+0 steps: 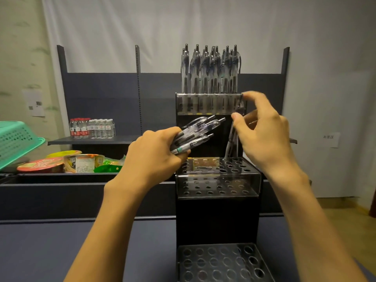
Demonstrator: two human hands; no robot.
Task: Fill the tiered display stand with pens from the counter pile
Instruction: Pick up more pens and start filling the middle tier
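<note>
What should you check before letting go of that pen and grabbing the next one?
1. Pen tip in a middle tier hole: ok, at the back right.
2. Pen standing upright: not ok, it leans.
3. Right hand fingers pinching the pen top: ok.
4. Left hand holding the spare pens: ok.
5. Free holes beside it: ok, many open.
6. Top tier full: cannot tell.
</note>
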